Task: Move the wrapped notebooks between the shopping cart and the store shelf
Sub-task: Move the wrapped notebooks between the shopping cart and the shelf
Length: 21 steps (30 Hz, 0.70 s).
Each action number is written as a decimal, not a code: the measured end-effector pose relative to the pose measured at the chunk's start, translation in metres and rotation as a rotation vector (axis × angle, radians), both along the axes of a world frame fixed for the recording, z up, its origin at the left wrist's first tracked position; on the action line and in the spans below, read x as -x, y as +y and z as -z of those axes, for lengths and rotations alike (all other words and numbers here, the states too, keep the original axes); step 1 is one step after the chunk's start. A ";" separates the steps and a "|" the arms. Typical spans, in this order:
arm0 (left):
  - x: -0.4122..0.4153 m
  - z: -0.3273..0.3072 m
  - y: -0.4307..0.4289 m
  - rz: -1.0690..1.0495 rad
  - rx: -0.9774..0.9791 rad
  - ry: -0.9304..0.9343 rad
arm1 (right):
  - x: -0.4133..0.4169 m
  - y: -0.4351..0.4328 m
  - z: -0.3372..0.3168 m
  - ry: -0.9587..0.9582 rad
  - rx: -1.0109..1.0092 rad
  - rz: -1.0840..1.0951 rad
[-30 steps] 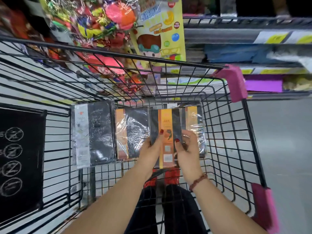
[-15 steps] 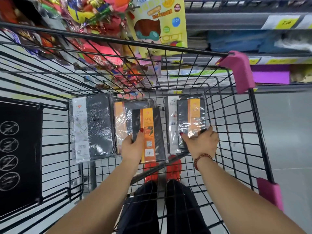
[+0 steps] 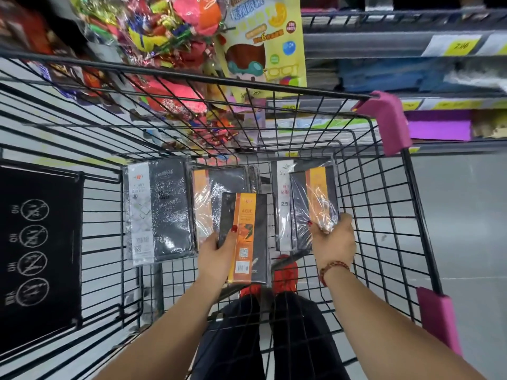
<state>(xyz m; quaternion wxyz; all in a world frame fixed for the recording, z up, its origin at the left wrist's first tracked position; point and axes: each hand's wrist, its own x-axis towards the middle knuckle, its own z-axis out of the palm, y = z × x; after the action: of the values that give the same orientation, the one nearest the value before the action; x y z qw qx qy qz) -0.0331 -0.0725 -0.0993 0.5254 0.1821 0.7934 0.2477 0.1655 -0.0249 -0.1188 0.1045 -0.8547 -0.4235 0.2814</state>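
Several wrapped notebooks lie in the black wire shopping cart [image 3: 384, 204]. My left hand [image 3: 216, 250] holds a dark notebook with an orange band [image 3: 247, 237], lifted slightly above the cart floor. My right hand [image 3: 333, 237] grips the lower edge of another orange-banded notebook [image 3: 312, 204] at the cart's right side. A grey-and-white notebook [image 3: 157, 209] lies flat at the left, an orange-edged one [image 3: 211, 193] beside it, and a white-banded one [image 3: 282, 198] lies under the right-hand notebook. The store shelf [image 3: 397, 42] runs across the top right.
Bags of colourful toys [image 3: 164, 31] and a yellow packet [image 3: 263, 45] hang beyond the cart's far rim. Pink corner guards [image 3: 386, 119] sit on the cart's right edge. A black warning flap [image 3: 38, 248] is at the left. Purple stock [image 3: 439, 124] sits on a lower shelf.
My hands have parted: the left one drew its orange-banded notebook leftward and up, while the right one moved right and took hold of a second notebook.
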 end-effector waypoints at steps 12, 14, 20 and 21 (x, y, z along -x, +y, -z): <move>0.009 -0.043 -0.005 -0.037 -0.017 -0.002 | -0.008 0.001 -0.046 0.188 -0.120 0.061; 0.009 -0.056 -0.004 -0.033 -0.054 -0.014 | -0.007 -0.002 -0.063 0.283 -0.181 0.130; 0.001 -0.107 0.003 0.010 -0.195 -0.011 | -0.012 -0.013 -0.133 0.589 -0.351 0.326; -0.003 -0.116 0.006 0.014 -0.229 -0.020 | -0.016 -0.016 -0.142 0.636 -0.370 0.355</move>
<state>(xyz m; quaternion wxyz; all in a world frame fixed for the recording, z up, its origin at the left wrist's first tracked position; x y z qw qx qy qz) -0.0299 -0.0668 0.0170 0.5107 0.2441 0.7533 0.3348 0.1819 -0.0409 0.0236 0.4290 -0.7517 -0.2597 0.4283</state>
